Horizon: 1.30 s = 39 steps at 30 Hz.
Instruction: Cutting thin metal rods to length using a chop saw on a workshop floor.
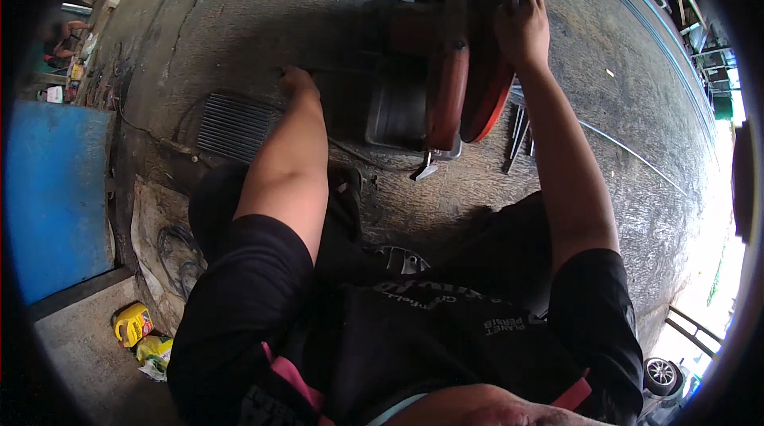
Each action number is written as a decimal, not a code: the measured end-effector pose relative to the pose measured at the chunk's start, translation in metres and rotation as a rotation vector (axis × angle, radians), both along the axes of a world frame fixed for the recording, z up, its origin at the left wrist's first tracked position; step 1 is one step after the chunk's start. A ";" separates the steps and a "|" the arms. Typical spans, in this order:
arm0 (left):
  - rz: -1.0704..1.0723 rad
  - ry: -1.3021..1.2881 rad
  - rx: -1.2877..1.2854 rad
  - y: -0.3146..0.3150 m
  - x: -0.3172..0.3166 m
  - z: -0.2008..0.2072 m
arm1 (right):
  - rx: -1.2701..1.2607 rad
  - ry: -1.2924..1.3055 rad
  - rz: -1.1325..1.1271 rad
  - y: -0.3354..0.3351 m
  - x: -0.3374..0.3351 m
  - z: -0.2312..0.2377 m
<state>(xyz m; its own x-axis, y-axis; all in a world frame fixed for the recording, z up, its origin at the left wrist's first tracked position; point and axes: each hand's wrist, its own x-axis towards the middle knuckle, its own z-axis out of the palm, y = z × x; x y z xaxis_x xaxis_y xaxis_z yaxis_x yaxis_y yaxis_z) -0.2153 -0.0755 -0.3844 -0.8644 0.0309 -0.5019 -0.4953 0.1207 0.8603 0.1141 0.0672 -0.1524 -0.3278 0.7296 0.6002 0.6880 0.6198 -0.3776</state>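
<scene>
In front of me on the ground stands a cut-off saw (398,108) with a grey base and a reddish-brown arm. Its round guard (487,112) shows a bright orange-red edge. My right hand (525,32) is closed round the dark handle at the top of the saw, beside the guard. To the left of the saw, my left hand (299,84) is closed low down in shadow. What it grips, perhaps a dark bar running toward the saw, is too dim to make out. A ribbed grey metal plate (235,125) lies below that hand.
Thin metal pieces (517,136) lie right of the saw. A cable (370,159) runs along the ground. On the left are a blue panel (60,195), a yellow container (133,324) and coiled wire (179,255). Another person (68,40) is at far left.
</scene>
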 end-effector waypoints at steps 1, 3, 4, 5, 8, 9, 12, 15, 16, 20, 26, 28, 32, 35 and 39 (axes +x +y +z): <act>0.021 0.039 0.014 -0.012 -0.018 0.029 | 0.019 0.057 -0.011 0.000 -0.008 0.007; 0.114 0.113 0.038 -0.034 -0.047 0.074 | 0.058 0.097 0.033 0.001 -0.021 0.020; 0.115 0.115 0.053 -0.034 -0.043 0.093 | 0.082 0.085 0.045 0.001 -0.023 0.024; 0.169 0.098 0.177 -0.029 -0.031 0.116 | 0.096 0.081 0.041 -0.001 -0.024 0.028; 0.234 0.133 0.465 -0.032 -0.053 0.158 | 0.143 0.204 0.121 -0.026 -0.051 0.062; 0.219 0.164 0.599 -0.035 -0.066 0.167 | 0.054 0.266 0.171 -0.040 -0.064 0.069; 0.283 0.112 0.999 -0.028 -0.072 0.202 | -0.127 0.260 0.305 -0.075 -0.095 0.081; 0.235 0.164 1.005 -0.011 -0.052 0.248 | -0.433 0.338 0.526 -0.101 -0.127 0.070; 0.207 0.200 0.997 -0.007 -0.047 0.262 | -0.588 0.459 0.574 -0.109 -0.141 0.066; 0.049 0.181 1.129 0.001 -0.012 0.299 | -1.082 0.773 0.558 -0.113 -0.190 0.067; -0.169 0.325 1.024 -0.012 -0.017 0.300 | -1.413 1.526 0.558 -0.128 -0.231 0.068; -0.238 0.361 0.924 -0.009 -0.014 0.291 | -1.510 1.622 0.537 -0.125 -0.247 0.047; -0.504 0.274 0.548 0.016 -0.005 0.257 | -1.765 1.898 0.634 -0.100 -0.266 -0.027; -0.385 0.296 0.461 0.021 -0.035 0.172 | -1.878 1.256 0.184 -0.128 -0.277 -0.083; -0.376 0.620 -0.017 -0.001 -0.069 0.090 | -1.471 -0.051 0.164 -0.165 -0.277 -0.175</act>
<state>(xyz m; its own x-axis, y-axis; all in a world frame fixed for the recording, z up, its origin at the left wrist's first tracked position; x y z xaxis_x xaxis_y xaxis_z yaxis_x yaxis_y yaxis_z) -0.2842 -0.0765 -0.2944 -0.9228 0.3783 0.0735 0.1602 0.2032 0.9659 -0.1625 -0.0977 -0.3274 -0.4626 0.6113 -0.6421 0.6809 -0.2188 -0.6989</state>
